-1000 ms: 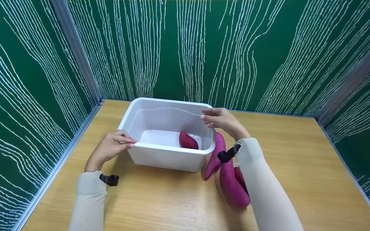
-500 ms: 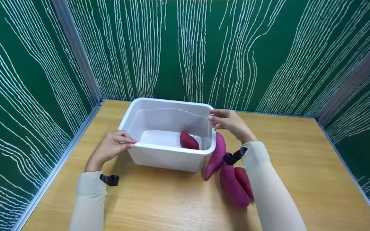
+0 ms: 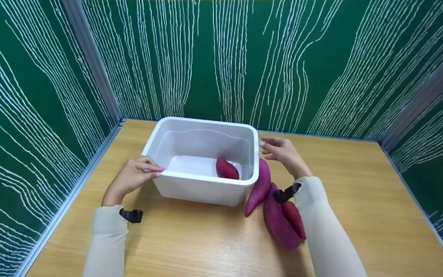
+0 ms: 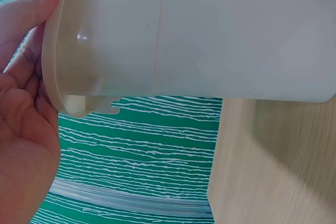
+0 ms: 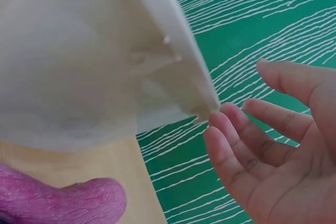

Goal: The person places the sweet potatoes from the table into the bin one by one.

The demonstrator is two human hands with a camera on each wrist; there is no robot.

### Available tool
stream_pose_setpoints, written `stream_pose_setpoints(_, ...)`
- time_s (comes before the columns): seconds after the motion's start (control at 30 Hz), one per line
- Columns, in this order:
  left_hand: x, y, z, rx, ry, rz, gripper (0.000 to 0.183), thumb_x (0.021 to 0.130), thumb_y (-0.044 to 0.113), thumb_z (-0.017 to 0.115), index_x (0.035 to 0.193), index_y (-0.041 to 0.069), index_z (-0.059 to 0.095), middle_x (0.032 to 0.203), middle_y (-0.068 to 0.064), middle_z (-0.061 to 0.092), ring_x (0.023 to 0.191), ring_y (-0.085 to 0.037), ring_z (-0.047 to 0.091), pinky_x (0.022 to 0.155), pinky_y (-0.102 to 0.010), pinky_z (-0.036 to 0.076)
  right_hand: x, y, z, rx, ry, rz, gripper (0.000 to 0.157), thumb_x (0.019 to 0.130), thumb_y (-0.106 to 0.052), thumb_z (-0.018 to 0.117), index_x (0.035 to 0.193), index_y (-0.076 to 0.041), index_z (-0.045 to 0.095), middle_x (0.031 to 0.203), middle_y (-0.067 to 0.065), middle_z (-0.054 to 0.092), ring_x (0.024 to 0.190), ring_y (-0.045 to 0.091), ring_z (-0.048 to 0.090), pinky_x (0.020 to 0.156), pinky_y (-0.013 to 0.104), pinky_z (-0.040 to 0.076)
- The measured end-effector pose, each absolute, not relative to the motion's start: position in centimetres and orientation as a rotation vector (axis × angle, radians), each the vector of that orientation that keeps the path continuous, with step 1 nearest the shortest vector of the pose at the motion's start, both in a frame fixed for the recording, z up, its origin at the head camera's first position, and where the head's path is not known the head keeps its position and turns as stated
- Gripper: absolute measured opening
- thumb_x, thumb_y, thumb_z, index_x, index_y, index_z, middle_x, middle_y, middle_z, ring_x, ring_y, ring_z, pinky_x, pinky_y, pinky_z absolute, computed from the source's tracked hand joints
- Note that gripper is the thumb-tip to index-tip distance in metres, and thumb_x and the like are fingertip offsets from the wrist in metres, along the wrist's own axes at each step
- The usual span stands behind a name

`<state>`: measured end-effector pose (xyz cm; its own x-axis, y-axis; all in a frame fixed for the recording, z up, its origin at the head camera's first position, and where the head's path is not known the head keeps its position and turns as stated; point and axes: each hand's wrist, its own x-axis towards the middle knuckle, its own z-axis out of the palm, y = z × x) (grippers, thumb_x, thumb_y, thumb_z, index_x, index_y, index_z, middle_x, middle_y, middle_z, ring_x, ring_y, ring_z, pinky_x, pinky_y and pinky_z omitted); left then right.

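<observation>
A white plastic bin (image 3: 202, 190) stands on the table, with one dark red sweet potato (image 3: 227, 168) lying in its right half. My left hand (image 3: 135, 175) pinches the bin's rim at the front left corner, thumb on one side and fingers on the other in the left wrist view. Just off the right rim, my right hand (image 3: 283, 153) has loosely bent fingers and holds nothing. In the right wrist view its fingertips (image 5: 212, 135) are right at the rim's edge. Below that hand lie a curved pink sweet potato (image 3: 259, 188), a longer purple one (image 3: 279, 223) and a red one (image 3: 293, 219).
The wooden table (image 3: 190, 242) is enclosed by green panels (image 3: 283, 69) with white lines at the back and both sides. Grey metal posts (image 3: 90, 57) stand at the back corners. The curved sweet potato lies close against the bin's right side.
My right hand has moved from over the bin's right rim outward to the right and slightly toward me, uncovering more of the sweet potatoes. The left hand and bin have stayed put.
</observation>
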<state>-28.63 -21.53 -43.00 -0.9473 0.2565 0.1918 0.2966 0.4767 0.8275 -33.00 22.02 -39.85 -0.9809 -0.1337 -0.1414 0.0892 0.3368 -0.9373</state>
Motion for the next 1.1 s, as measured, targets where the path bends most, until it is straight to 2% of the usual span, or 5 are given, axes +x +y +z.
stream_pose_setpoints(0.27, -28.7, -21.5, -43.0, -0.462, -2.695, -1.516, 0.014, 0.082, 0.008, 0.074, 0.094, 0.011, 0.079, 0.095, -0.007, 0.065, 0.099, -0.023, 0.052, 0.09, -0.041, 0.046, -33.1, 22.9, -42.0, -0.003, 2.428, -1.722, 0.054, 0.097, -0.026, 0.055, 0.143, 0.0, 0.042, 0.139, 0.023, 0.048, 0.124, 0.038, 0.049, 0.101, 0.043, 0.045)
stream_pose_setpoints(0.4, -28.7, -21.5, -43.0, -0.467, -2.696, -1.501, 0.013, 0.082, 0.008, 0.074, 0.094, 0.011, 0.079, 0.095, -0.006, 0.066, 0.1, -0.023, 0.052, 0.09, -0.04, 0.045, -33.2, 23.3, -43.2, 0.038, 2.432, -1.707, 0.056, 0.098, -0.026, 0.054, 0.144, 0.001, 0.039, 0.141, 0.024, 0.046, 0.126, 0.038, 0.048, 0.103, 0.044, 0.043)
stream_pose_setpoints(0.63, -28.4, -21.4, -42.7, -0.457, -2.684, -1.522, 0.015, 0.082, 0.006, 0.074, 0.096, 0.009, 0.078, 0.096, -0.008, 0.065, 0.098, -0.02, 0.051, 0.083, -0.031, 0.046, -33.5, 23.5, -45.2, 0.078, 2.439, -1.697, 0.058, 0.097, -0.022, 0.053, 0.145, 0.005, 0.035, 0.142, 0.029, 0.043, 0.13, 0.037, 0.046, 0.107, 0.048, 0.038)
stream_pose_setpoints(0.9, -27.1, -20.4, -40.8, -0.438, -2.706, -1.502, 0.015, 0.083, 0.0, 0.071, 0.097, 0.0, 0.076, 0.096, -0.013, 0.065, 0.098, -0.023, 0.052, 0.085, -0.035, 0.046, -33.4, 23.5, -46.7, 0.134, 2.442, -1.678, 0.06, 0.094, -0.019, 0.056, 0.144, 0.006, 0.035, 0.143, 0.03, 0.041, 0.132, 0.038, 0.042, 0.108, 0.049, 0.036)
stream_pose_setpoints(1.1, -28.0, -21.0, -42.1, -0.431, -2.699, -1.512, 0.014, 0.083, 0.005, 0.073, 0.097, 0.005, 0.077, 0.097, -0.009, 0.066, 0.1, -0.021, 0.051, 0.087, -0.035, 0.044, -33.1, 23.4, -47.4, 0.209, 2.464, -1.553, 0.063, 0.095, -0.025, 0.056, 0.147, 0.001, 0.031, 0.148, 0.027, 0.035, 0.138, 0.04, 0.033, 0.112, 0.051, 0.029)
